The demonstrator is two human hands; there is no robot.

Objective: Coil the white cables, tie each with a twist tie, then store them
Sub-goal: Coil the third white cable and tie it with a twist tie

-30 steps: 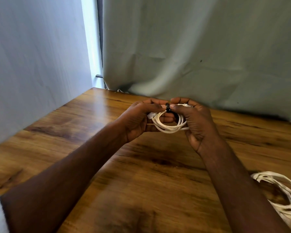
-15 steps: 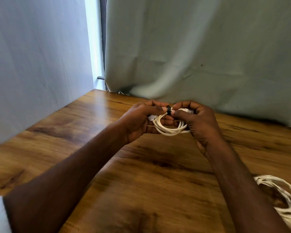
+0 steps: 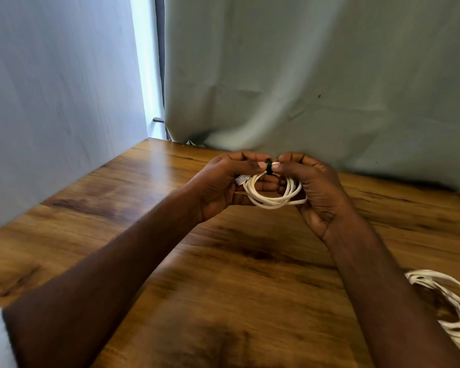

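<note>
A small coiled white cable [image 3: 272, 200] hangs between both hands above the wooden table [image 3: 223, 274]. A black twist tie [image 3: 268, 169] wraps the top of the coil. My left hand [image 3: 223, 184] pinches the coil just left of the tie, thumb on top, and the cable's plug end sticks out by its fingers. My right hand [image 3: 316, 189] pinches the coil just right of the tie, its fingers curled behind the loops. A second white cable coil [image 3: 452, 309] lies on the table at the lower right, partly cut off by the frame edge.
A pale green curtain [image 3: 316, 88] hangs along the table's far edge. A grey-blue wall [image 3: 51, 102] runs along the left side, with a bright gap [image 3: 149, 75] between wall and curtain.
Both hands stay on the coil at the tie. My right hand has turned a little, and more of the coil's loops show below the fingers.
</note>
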